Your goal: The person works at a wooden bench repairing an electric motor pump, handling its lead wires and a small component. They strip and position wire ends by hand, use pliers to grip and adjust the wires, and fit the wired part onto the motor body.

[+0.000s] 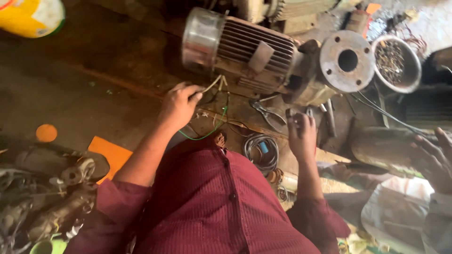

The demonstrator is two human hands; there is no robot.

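Two hands work below the motor (249,51): left hand (178,106) pinches its wires (214,84), right hand (301,136) is closed on a small tool (297,115), yellow tub (30,16) far top left.

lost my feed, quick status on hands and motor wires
Left hand pinching motor leads. Right hand gripping small tool. Motor on its side; pliers between hands.

Single head camera, looking steeply down over wearer's chest, close on motor (245,51) and floor (70,89).
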